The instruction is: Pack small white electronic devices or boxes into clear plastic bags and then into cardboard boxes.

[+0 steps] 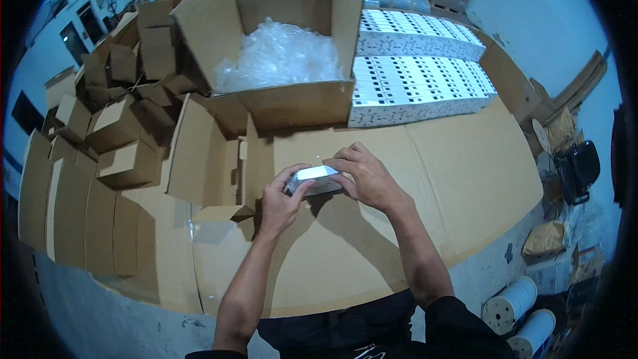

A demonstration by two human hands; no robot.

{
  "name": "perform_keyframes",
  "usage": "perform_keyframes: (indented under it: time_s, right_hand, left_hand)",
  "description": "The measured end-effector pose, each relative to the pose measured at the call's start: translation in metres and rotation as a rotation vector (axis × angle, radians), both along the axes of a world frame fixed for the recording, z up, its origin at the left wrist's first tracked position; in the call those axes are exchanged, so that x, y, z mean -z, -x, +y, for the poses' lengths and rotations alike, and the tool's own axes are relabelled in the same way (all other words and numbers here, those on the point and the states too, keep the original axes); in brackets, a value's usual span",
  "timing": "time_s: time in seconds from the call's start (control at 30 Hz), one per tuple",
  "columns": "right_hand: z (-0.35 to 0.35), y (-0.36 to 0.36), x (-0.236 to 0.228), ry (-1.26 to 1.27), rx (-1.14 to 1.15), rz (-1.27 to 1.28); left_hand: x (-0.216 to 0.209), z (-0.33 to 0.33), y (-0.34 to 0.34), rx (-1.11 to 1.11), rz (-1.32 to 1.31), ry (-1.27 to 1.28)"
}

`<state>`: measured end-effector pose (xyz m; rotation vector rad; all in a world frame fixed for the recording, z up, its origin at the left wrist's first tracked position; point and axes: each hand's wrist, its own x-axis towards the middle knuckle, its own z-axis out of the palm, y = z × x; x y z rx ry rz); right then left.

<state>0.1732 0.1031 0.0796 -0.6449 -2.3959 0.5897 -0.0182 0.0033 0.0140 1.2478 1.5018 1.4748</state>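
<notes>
Between my two hands, a small white box (315, 174) is held just above the cardboard-covered table (372, 239). My left hand (284, 198) grips its left end, thumb along the near side. At the right end, my right hand (364, 176) has its thumb against the near side and its fingers over the top corner. The box's far side is hidden from me. An open brown carton (216, 166) stands just left of my left hand, its flaps folded out. Beyond my right hand, many similar white boxes (419, 86) are lined up in rows.
A large open carton (286, 106) filled with clear plastic film (282, 56) stands at the back. Several empty brown cartons (126, 159) crowd the left side. On the floor at the lower right lie white spools (510, 304), near a black chair (577, 169).
</notes>
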Motion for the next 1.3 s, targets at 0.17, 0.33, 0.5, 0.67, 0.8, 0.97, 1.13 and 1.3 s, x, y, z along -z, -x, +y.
perform_keyframes:
  time_s: [0.17,0.33,0.5,0.67,0.8,0.97,1.13,1.3]
  right_hand:
    - [-0.001,0.012,-0.026,-0.159,-0.083,-0.432]
    - [0.033,0.018,-0.035,-0.228,-0.155,-0.363]
    - [0.045,0.053,-0.066,-0.238,-0.019,-0.077]
    - [0.047,0.126,-0.051,-0.131,0.013,0.256]
    - [0.057,0.165,-0.022,-0.001,0.055,0.384]
    - [0.059,0.188,-0.016,0.018,0.016,0.373]
    - [0.06,0.195,-0.022,-0.278,-0.084,0.173]
    - [0.058,0.207,-0.022,-0.351,-0.023,0.072]
  left_hand:
    - [-0.002,-0.007,-0.004,-0.009,0.0,-0.026]
    - [0.007,-0.032,-0.022,-0.142,0.295,-0.083]
    - [0.006,-0.091,-0.035,-0.029,1.025,0.093]
    - [0.006,-0.104,-0.033,-0.019,1.056,0.143]
    - [0.009,-0.1,-0.034,-0.015,1.059,0.15]
    - [0.01,-0.101,-0.031,-0.016,1.049,0.157]
    - [0.009,-0.099,-0.031,0.017,1.005,0.173]
    - [0.007,-0.1,-0.03,0.038,0.988,0.211]
